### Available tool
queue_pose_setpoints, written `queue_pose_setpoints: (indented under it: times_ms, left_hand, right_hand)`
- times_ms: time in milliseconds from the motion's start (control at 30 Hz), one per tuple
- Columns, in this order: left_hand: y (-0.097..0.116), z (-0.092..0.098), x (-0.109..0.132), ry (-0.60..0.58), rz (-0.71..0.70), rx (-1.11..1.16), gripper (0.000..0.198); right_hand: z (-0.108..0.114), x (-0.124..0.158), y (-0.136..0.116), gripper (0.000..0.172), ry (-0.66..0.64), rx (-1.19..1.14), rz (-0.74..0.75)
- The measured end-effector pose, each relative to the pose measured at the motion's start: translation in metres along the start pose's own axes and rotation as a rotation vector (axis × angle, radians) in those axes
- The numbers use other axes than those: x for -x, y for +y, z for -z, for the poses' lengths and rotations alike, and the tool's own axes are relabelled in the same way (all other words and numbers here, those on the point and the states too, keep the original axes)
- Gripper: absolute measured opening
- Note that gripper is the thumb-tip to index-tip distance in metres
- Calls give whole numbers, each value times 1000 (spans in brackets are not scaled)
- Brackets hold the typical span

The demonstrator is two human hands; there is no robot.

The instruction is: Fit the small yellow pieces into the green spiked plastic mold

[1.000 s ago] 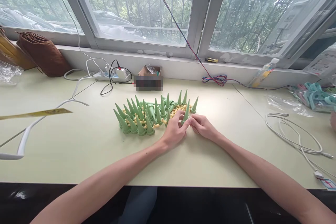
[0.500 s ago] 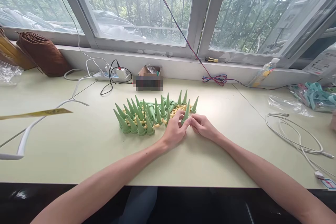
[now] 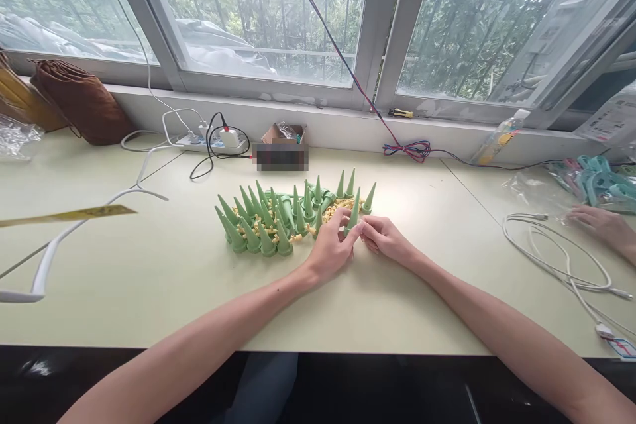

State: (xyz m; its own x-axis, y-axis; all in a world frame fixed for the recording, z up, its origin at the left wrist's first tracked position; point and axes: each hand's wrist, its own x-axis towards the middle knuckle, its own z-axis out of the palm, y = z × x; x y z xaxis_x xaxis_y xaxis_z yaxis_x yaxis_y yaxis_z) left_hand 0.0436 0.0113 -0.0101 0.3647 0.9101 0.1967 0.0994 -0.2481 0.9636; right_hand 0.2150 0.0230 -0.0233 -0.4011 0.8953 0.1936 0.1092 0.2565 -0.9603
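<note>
Now another person's hand (image 3: 603, 226) reaches in at the frame's right edge, where barely a trace showed before, well apart from the work. At centre, little shifts: the left hand (image 3: 332, 246) grips an upright green plastic cone (image 3: 353, 213) beside similar cones (image 3: 253, 240); the right hand (image 3: 390, 238) has fingertips together close by, any held piece hidden.

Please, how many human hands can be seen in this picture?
3: the left hand around a green cone; the right hand close beside it; another person's hand near the picture's right edge. No others show.
</note>
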Motion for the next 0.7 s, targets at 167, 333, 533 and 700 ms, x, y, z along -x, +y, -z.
queue_pose_setpoints:
  times_ms: [167, 333, 533, 700]
  left_hand:
    - [-1, 0, 0, -2, -1, -1, 36]
    - [-1, 1, -1, 3, -6, -33, 35]
    - [-1, 1, 0, 17, -9, -81, 31]
    - [-2, 1, 0, 27, -29, -119, 31]
  right_hand:
    - [0, 0, -1, 45, 3, -7, 1]
    - [0, 0, 1, 45, 10, -8, 0]
    - [-1, 0, -1, 46, 22, 24, 6]
    - [-2, 1, -3, 47, 35, 94, 28]
